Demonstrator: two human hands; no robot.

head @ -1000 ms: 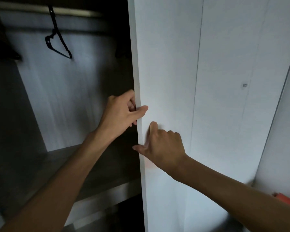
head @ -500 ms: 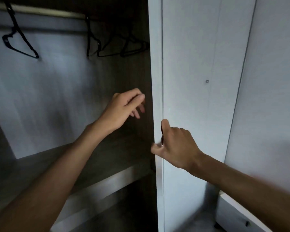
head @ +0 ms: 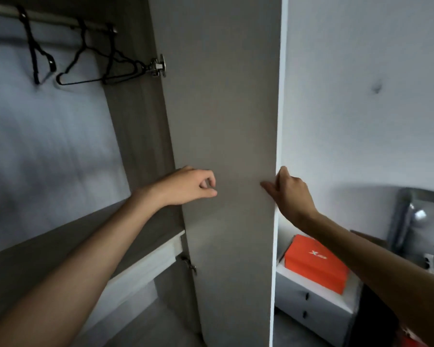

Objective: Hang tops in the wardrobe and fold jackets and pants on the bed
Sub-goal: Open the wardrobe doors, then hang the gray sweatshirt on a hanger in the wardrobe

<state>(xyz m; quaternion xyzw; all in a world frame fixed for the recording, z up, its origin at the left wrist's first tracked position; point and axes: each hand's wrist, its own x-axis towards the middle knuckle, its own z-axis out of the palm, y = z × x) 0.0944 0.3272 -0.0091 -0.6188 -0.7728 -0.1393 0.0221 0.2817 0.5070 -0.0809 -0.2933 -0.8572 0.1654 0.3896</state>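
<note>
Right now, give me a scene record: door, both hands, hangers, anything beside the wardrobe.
door_state: wardrobe door open, inner face toward camera
grip_right: right hand grips the door's free edge, thumb on the inner face
grip_left: left hand loosely curled, holds nothing, in front of the door
rail_contents: black hangers on rail, no clothes on them
beside_wardrobe: orange box on white drawer unit

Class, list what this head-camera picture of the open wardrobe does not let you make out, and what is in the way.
Head view:
- Right hand: fingers hidden behind the door edge it grips.
- Rail: cut off at the left edge, so the hangers cannot be counted.
- Orange box: print too small; right forearm overlaps it.
</note>
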